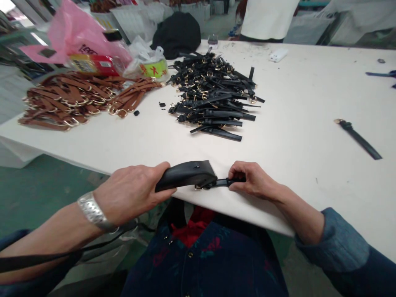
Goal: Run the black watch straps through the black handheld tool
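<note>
My left hand (133, 192) is wrapped round a black handheld tool (185, 174), whose wide end points right over the near table edge. My right hand (250, 179) pinches a short black strap (222, 182). The strap's left end, with a small metal buckle, meets the underside of the tool's wide end; the exact contact is hidden. Beyond my hands lies a pile of black straps (213, 99) with gold-coloured buckles. A single black strap (360, 138) lies apart at the right.
Brown straps (74, 97) with metal rings are heaped at the left of the white table (297, 123). Behind them are a pink bag (74, 33), a clear plastic bag (144, 53) and a black cap (177, 35). A person in white (267, 18) is across the table.
</note>
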Demonstrator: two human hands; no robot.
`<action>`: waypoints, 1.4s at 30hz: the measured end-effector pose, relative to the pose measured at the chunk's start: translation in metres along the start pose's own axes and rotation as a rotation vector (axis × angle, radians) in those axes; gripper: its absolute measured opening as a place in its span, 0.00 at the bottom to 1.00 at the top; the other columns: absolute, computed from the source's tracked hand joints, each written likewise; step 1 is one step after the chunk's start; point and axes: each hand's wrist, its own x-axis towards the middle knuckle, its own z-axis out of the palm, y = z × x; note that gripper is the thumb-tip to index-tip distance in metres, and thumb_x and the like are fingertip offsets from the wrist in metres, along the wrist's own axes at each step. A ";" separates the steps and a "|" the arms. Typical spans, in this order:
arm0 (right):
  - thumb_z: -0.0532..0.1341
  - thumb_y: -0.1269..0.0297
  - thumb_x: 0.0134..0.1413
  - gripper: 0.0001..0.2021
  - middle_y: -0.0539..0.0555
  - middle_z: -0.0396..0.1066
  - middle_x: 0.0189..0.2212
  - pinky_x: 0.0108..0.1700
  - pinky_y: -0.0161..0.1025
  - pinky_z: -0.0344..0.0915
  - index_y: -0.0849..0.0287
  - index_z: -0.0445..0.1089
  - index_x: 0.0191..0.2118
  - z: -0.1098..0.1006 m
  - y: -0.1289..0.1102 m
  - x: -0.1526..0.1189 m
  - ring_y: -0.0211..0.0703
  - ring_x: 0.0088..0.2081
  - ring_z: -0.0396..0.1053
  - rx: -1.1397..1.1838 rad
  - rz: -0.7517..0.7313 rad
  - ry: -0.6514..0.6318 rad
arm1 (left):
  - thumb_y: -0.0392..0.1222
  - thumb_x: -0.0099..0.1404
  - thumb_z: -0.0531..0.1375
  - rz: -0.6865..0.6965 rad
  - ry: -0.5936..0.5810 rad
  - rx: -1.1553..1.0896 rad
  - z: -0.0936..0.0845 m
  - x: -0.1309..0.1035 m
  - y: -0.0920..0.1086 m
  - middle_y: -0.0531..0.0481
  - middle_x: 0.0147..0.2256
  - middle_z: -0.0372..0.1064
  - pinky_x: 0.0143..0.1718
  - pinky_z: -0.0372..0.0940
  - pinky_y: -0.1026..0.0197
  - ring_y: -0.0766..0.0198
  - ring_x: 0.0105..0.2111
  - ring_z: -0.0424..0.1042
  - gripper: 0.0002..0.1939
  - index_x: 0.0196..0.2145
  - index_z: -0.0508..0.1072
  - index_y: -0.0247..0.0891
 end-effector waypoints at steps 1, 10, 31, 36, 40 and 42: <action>0.67 0.76 0.43 0.10 0.45 0.66 0.26 0.32 0.33 0.59 0.59 0.70 0.33 0.000 0.000 0.000 0.33 0.27 0.63 -0.001 -0.001 0.001 | 0.58 0.65 0.49 0.011 -0.011 0.002 -0.001 -0.004 -0.002 0.46 0.28 0.72 0.27 0.53 0.56 0.50 0.29 0.73 0.19 0.43 0.65 0.42; 0.67 0.78 0.42 0.10 0.45 0.65 0.26 0.32 0.33 0.57 0.59 0.69 0.31 -0.001 0.000 0.001 0.33 0.28 0.62 0.005 -0.014 0.002 | 0.51 0.65 0.50 0.156 -0.007 0.051 -0.012 -0.003 0.028 0.48 0.29 0.73 0.26 0.50 0.57 0.50 0.29 0.73 0.12 0.40 0.65 0.43; 0.66 0.73 0.47 0.08 0.52 0.68 0.36 0.40 0.37 0.64 0.59 0.76 0.36 -0.001 -0.010 -0.002 0.39 0.36 0.67 -0.222 -0.077 0.024 | 0.57 0.62 0.50 -0.011 -0.095 -0.085 0.014 -0.016 -0.009 0.44 0.28 0.72 0.28 0.53 0.55 0.49 0.28 0.73 0.20 0.43 0.69 0.42; 0.66 0.68 0.51 0.07 0.54 0.72 0.35 0.43 0.41 0.64 0.59 0.76 0.39 0.005 -0.014 0.001 0.44 0.38 0.68 -0.301 -0.116 0.029 | 0.58 0.62 0.51 0.010 -0.061 -0.081 0.011 -0.013 -0.008 0.43 0.30 0.73 0.30 0.55 0.55 0.49 0.30 0.73 0.22 0.44 0.69 0.40; 0.66 0.66 0.53 0.08 0.55 0.73 0.35 0.44 0.43 0.63 0.59 0.74 0.40 0.012 -0.019 0.006 0.46 0.39 0.69 -0.377 -0.107 0.035 | 0.57 0.62 0.51 0.005 -0.057 -0.083 0.013 -0.013 -0.008 0.42 0.32 0.74 0.31 0.56 0.55 0.49 0.32 0.73 0.22 0.44 0.69 0.39; 0.64 0.66 0.55 0.07 0.56 0.72 0.35 0.43 0.43 0.63 0.60 0.73 0.40 0.016 -0.021 0.008 0.46 0.39 0.68 -0.399 -0.122 0.021 | 0.57 0.62 0.50 0.004 -0.049 -0.097 0.016 -0.013 -0.008 0.42 0.32 0.74 0.31 0.57 0.54 0.49 0.32 0.74 0.21 0.44 0.69 0.40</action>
